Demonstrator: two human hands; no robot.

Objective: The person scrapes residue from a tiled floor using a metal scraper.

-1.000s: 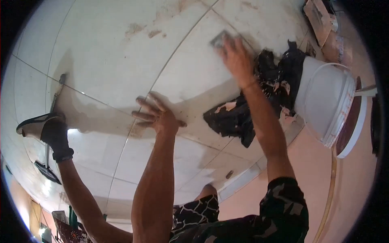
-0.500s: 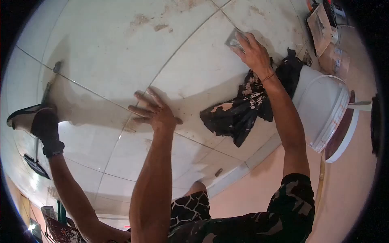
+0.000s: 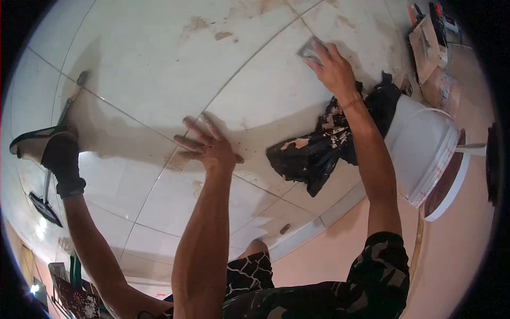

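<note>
My left hand (image 3: 208, 144) lies flat, fingers spread, on the white tiled floor (image 3: 154, 64) at a grout joint. Farther away, my right hand (image 3: 333, 68) presses a small grey scraper (image 3: 308, 50) against the floor close to another grout line. Just below my right wrist lies a black paint-spattered cloth (image 3: 319, 149). My own leg stretches out at the left, with a dark sock and sandal (image 3: 45, 150) on the foot.
A white bucket (image 3: 427, 154) with a stick in it stands at the right, beside the cloth. Boxes and bags (image 3: 427, 48) sit at the far upper right. A long-handled tool (image 3: 50, 175) lies near my foot. Brown stains mark the far tiles.
My right hand has slid the scraper a little to the right along the far tile. My left hand stays planted flat on the floor.
</note>
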